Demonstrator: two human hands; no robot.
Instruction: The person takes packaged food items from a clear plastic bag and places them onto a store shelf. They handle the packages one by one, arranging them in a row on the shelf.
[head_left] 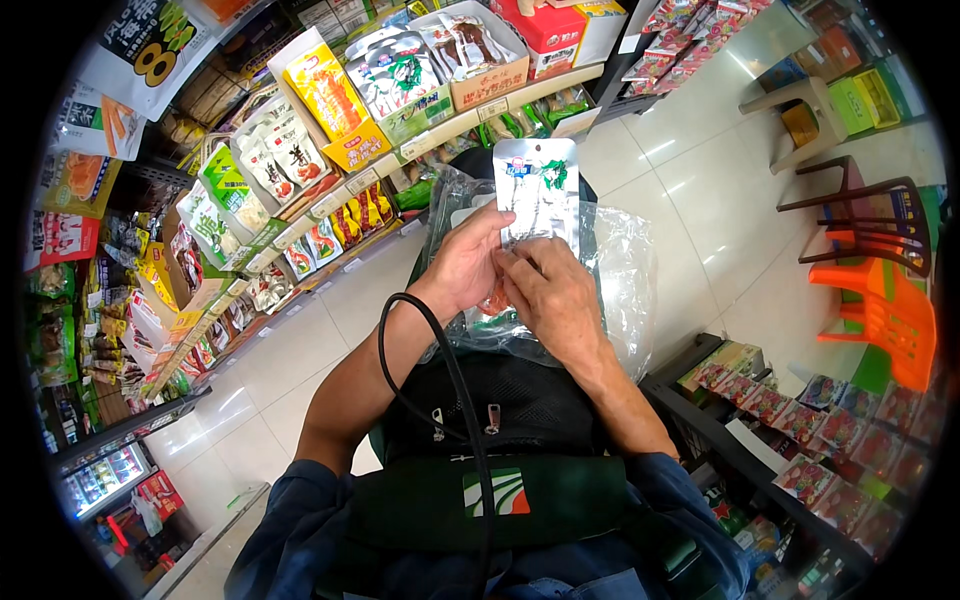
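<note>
A silver snack pouch (538, 180) with green and blue print stands upright in front of me. My left hand (462, 260) is closed on its left edge, the thumb lying on the front. At its lower end my right hand (550, 295) has its fingers curled and pinched; they cover the pouch's bottom. A crinkled clear plastic bag (627, 265) lies beneath both hands, over my lap. Something with a silver and orange-red surface (492, 302) shows between my hands, mostly hidden.
Shelves with boxes of snack pouches (395, 75) run along the left. An orange plastic chair (880, 310) and a brown stool (855, 205) stand at right, near a low rack of packets (765, 400). A black cable (465, 385) loops over my left wrist, above a black mesh bag (530, 400).
</note>
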